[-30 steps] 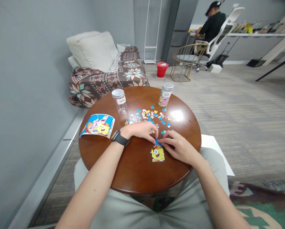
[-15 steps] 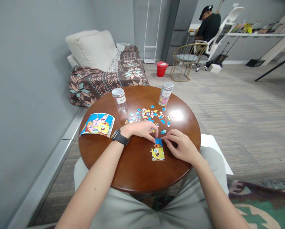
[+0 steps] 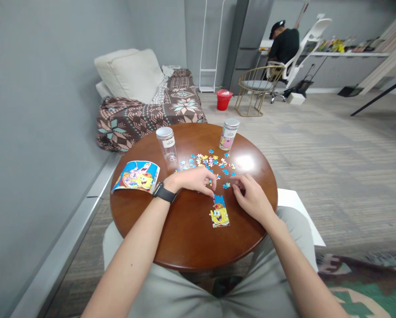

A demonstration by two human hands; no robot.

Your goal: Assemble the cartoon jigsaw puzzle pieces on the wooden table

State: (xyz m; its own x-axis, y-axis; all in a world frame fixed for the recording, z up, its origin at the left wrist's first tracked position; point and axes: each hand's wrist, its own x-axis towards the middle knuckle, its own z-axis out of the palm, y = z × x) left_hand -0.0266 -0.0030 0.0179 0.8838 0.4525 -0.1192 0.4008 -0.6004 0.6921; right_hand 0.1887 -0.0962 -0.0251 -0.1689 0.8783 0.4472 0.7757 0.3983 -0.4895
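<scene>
Hands [image 3: 253,201] beside joined puzzle strip [image 3: 219,216] | yellow face below | blue top

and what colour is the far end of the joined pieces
The joined pieces are blue at their far end, best seen in the head view.

A round table [image 3: 184,238] mid-frame carries loose puzzle pieces [image 3: 215,157], a joined section [image 3: 219,215] lower down, two lidded jars [image 3: 165,143] higher up and a picture sheet [image 3: 136,176] toward the left.
</scene>
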